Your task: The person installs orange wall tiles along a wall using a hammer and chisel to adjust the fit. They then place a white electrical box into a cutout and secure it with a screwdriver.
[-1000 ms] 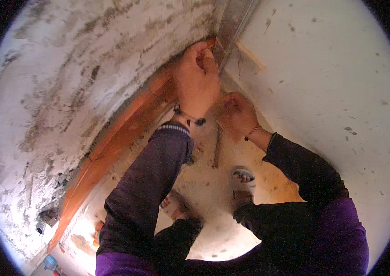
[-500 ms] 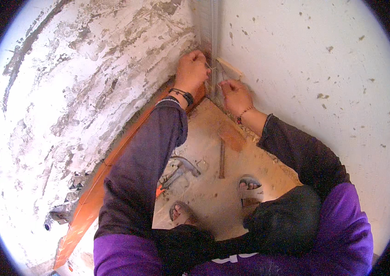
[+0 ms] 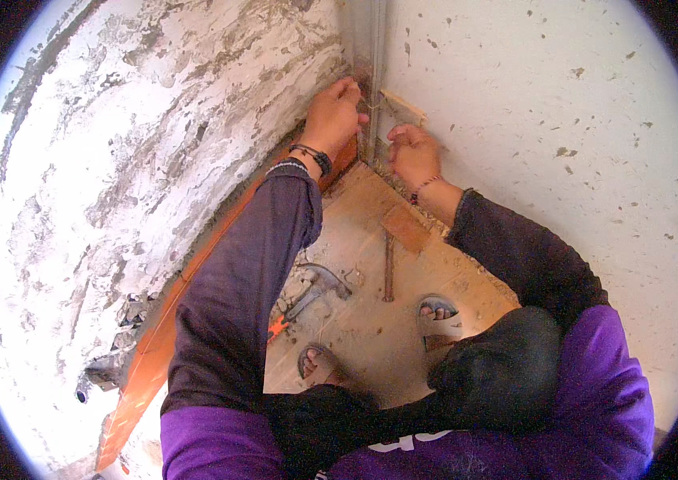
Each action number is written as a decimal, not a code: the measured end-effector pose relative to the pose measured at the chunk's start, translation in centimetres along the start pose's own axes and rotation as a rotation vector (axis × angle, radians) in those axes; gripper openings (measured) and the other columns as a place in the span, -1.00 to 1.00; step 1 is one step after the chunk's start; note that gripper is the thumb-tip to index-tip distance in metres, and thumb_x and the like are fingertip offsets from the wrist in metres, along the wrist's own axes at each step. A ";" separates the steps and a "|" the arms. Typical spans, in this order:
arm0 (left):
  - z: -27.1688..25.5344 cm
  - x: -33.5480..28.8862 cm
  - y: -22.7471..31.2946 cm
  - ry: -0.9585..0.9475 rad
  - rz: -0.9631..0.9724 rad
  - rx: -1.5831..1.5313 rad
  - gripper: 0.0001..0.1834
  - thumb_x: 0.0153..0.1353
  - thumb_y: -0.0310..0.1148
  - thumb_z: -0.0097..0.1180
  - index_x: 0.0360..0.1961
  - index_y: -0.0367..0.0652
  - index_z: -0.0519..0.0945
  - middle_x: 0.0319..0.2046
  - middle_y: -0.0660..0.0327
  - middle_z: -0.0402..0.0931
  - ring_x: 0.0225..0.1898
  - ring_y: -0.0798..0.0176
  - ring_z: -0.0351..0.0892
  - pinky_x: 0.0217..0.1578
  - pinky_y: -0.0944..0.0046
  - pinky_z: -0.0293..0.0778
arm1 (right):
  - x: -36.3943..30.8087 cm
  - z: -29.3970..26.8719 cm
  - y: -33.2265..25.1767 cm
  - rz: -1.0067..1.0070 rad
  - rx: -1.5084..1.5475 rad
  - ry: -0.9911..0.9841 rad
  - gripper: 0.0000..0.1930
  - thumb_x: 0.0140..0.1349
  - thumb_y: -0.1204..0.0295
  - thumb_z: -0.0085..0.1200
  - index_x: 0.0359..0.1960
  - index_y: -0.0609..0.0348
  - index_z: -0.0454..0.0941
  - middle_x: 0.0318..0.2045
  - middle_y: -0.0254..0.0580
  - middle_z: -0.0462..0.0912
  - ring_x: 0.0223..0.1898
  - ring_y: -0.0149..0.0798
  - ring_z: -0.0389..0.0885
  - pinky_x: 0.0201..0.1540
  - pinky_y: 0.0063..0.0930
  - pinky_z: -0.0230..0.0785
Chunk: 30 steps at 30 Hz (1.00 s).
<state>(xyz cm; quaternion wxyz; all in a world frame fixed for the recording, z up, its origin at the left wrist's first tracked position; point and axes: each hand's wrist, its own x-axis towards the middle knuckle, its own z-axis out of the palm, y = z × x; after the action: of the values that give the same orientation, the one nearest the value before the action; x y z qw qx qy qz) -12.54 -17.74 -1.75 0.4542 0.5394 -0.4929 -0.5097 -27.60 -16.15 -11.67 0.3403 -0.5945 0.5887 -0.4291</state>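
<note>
My left hand (image 3: 334, 120) is at the corner where the two walls meet, its fingers pinched by an upright grey metal post (image 3: 376, 56). A thin pale string (image 3: 373, 106) shows at its fingertips and runs across the post. On the other side, my right hand (image 3: 415, 156) is closed beside the right wall, thumb and fingers bent together. Whatever it may hold is too small to make out. Just above it, a narrow wooden strip (image 3: 405, 106) slants against the wall.
Along the rough left wall (image 3: 131, 144) runs an orange skirting strip (image 3: 167, 328). On the dusty floor lie a claw hammer (image 3: 315, 288) with an orange grip, a brown rod (image 3: 389, 268) and a reddish-brown rectangular piece (image 3: 405, 228). My sandalled feet (image 3: 440, 320) are close by.
My right hand has risen slightly toward the wooden strip, its fingers more curled. My left hand has shifted a little up along the post.
</note>
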 end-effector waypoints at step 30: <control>2.8 8.2 -3.9 0.167 0.104 0.485 -0.70 0.03 -0.30 -0.01 -0.32 -0.18 0.70 -0.37 0.05 0.64 -0.30 -0.05 0.62 -0.27 0.00 0.54 | 0.2 -1.9 -5.4 0.334 0.564 -0.346 -0.67 0.36 0.15 -0.09 0.01 0.06 0.39 -0.45 -0.43 0.40 -0.40 -0.46 0.34 -0.25 -0.54 0.24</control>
<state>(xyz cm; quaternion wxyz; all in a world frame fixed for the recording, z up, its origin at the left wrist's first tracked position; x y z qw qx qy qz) -15.11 -25.42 -6.66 0.3764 0.6467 -0.5886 -0.3061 -27.16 -15.74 -5.98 0.6507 -0.4370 0.4699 -0.4060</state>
